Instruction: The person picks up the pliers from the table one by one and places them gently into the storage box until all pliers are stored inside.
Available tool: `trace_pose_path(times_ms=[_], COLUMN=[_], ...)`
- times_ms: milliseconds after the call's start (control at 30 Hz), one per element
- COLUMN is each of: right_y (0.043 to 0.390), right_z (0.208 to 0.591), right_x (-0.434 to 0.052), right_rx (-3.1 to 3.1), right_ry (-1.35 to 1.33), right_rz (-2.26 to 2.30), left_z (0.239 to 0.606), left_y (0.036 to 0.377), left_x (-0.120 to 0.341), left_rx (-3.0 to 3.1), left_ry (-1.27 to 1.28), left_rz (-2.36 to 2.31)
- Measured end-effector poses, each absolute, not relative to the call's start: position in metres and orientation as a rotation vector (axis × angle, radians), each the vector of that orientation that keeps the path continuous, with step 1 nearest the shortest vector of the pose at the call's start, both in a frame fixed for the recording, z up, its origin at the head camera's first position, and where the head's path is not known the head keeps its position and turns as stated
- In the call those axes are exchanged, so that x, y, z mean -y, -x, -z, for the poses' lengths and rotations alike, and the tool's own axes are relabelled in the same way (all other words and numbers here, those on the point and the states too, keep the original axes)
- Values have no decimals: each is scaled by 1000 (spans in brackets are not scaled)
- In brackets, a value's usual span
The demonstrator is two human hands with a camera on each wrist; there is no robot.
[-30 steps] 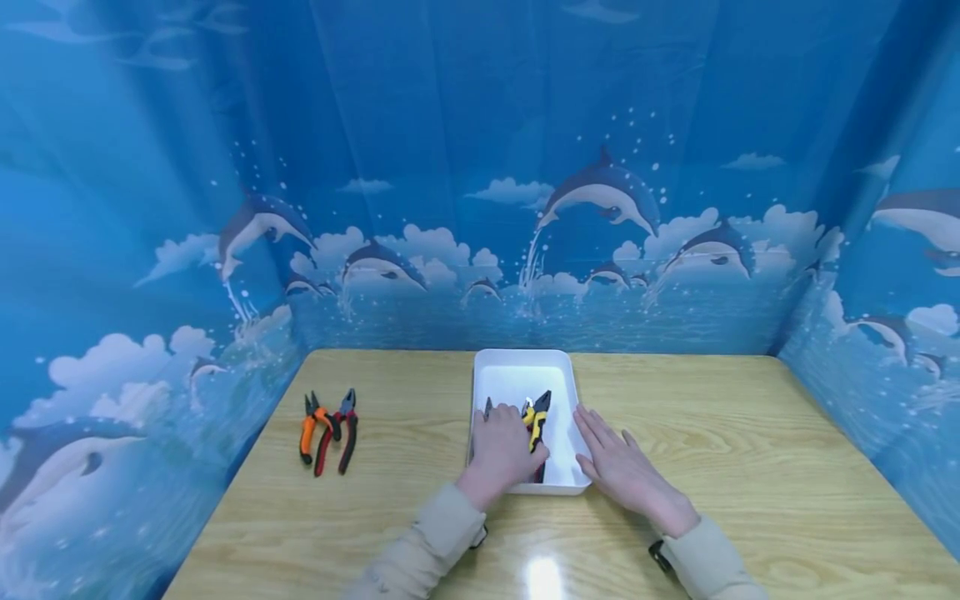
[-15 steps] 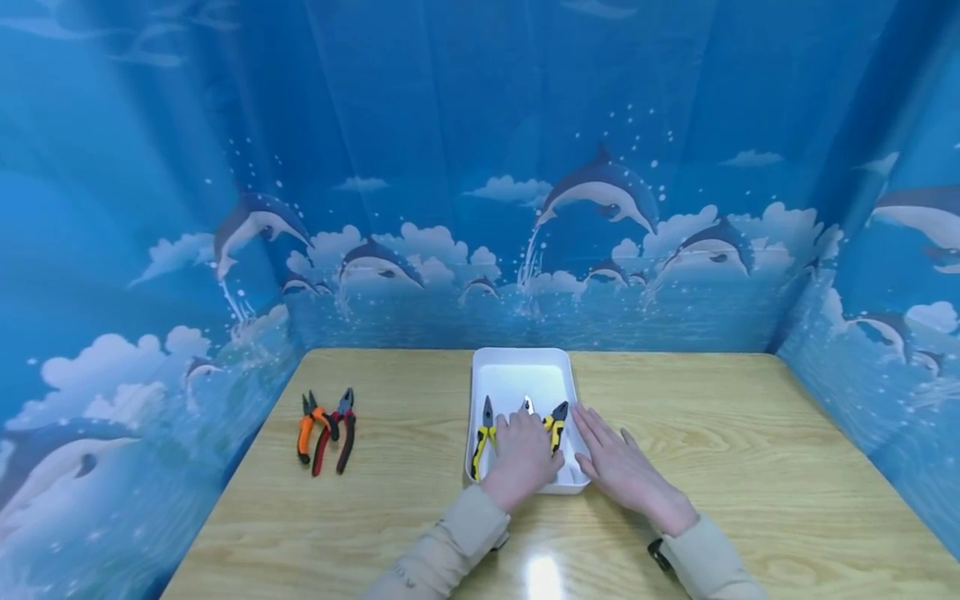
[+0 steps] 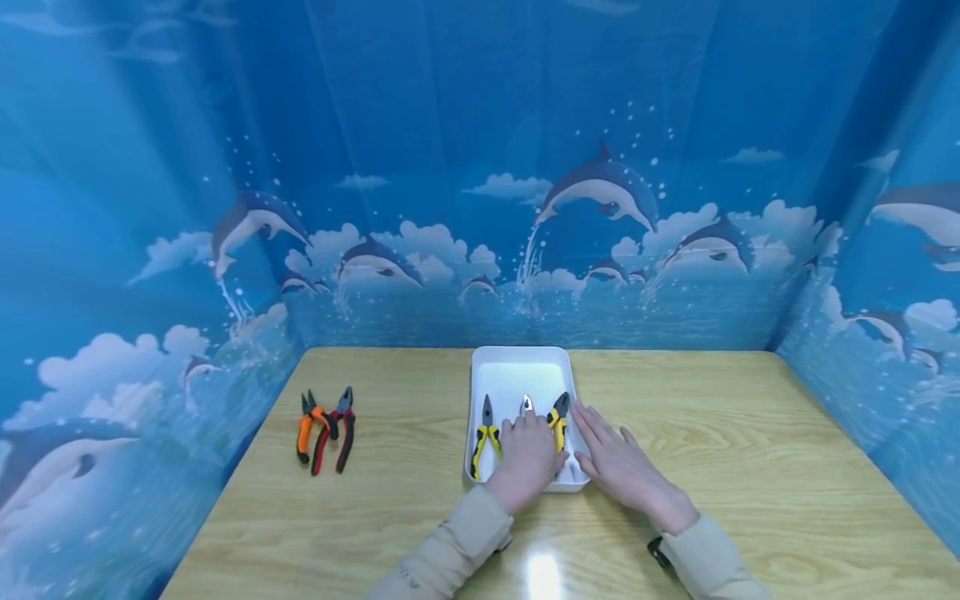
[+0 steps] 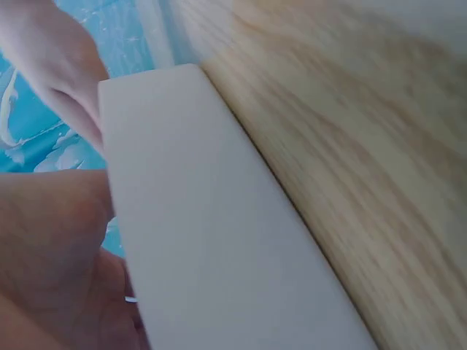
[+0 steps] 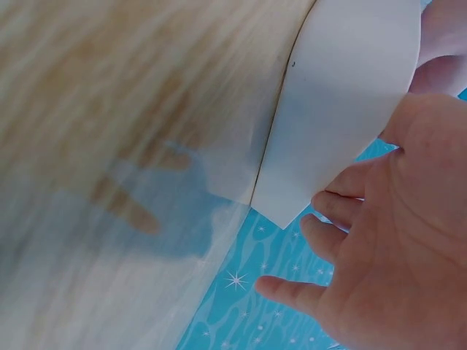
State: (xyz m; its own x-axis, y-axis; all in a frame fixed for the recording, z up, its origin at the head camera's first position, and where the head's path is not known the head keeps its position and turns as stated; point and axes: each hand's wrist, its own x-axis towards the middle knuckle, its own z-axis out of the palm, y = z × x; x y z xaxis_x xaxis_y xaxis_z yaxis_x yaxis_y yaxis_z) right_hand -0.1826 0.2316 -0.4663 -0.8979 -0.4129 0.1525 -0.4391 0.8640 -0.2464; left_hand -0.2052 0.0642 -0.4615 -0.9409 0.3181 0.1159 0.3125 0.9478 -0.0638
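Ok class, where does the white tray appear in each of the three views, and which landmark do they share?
Head: white tray, lower half, just right of centre.
Left wrist: white tray, through the middle, down to the bottom edge.
Right wrist: white tray, upper right.
Shared landmark: wood-grain tabletop.

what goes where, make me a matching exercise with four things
Things
1. orange-and-black metal pliers
2. pointed yellow-and-black metal pliers
3. bare left hand
4. bare right hand

Places
A. at the right of the white rectangular tray
B. on the wood-grain table, left of the tray
C. over the tray's nearer half
D. inside the tray, by its left wall

Pairs: 1-B, 2-D, 3-C, 4-A
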Motion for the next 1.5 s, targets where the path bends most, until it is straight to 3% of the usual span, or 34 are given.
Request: trace_pose_path(times_ms=[833, 1500], right_y=[193, 184], right_z=[487, 468], right_x=[-238, -230], right_rx=[2863, 2973], right_ry=[-729, -649], right_rz=[-393, -403], left_z=[460, 436], left_y=[201, 199], left_x=[-61, -31], left_rx=[2759, 2608], left_ry=[736, 563], left_rz=[-14, 152])
